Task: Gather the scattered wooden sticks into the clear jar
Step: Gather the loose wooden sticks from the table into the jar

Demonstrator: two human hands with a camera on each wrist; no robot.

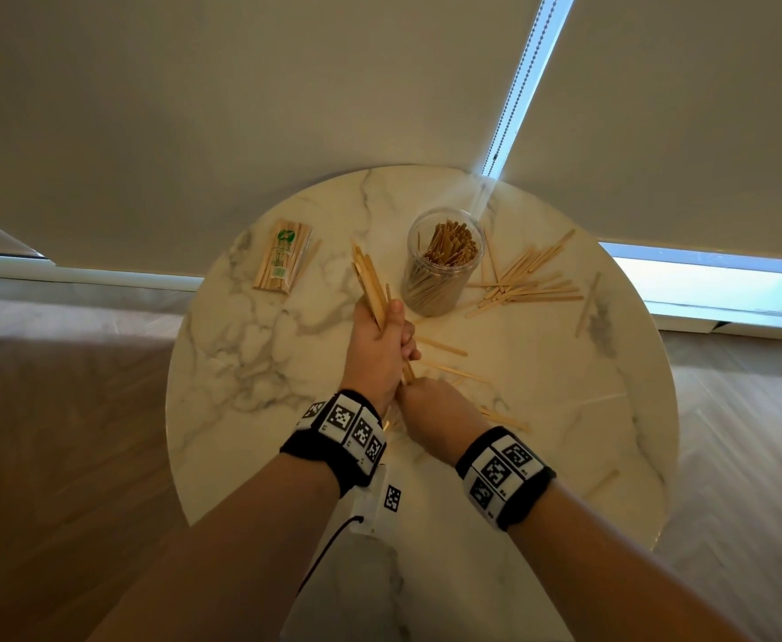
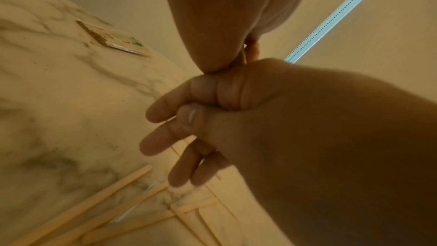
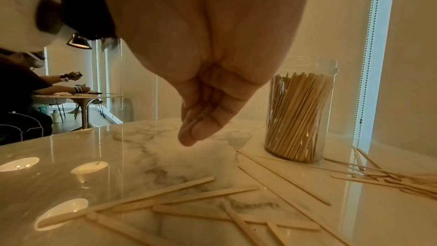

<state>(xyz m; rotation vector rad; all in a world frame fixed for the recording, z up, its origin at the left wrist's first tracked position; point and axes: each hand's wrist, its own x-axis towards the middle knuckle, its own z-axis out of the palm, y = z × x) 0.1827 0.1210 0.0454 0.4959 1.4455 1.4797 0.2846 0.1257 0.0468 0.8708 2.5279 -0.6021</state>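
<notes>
While the left hand [image 1: 379, 349] stays out of contact with the counter [image 1: 240, 363], it is clenched round a bundle of wooden sticks [image 1: 370, 284] raised near the clear jar [image 1: 440, 266], and the right hand [image 1: 430, 410] sits just below it, fingers curled at the bundle's lower end (its grip is not clearly visible). The round, marble-veined counter carries the upright jar, already packed with sticks, loose sticks [image 1: 528, 280] scattered to its right and front, and a wrapped packet of sticks [image 1: 282, 259] at far left. Pale roller blinds [image 1: 240, 108] hang behind; the floor [image 1: 55, 410] is wood.
</notes>
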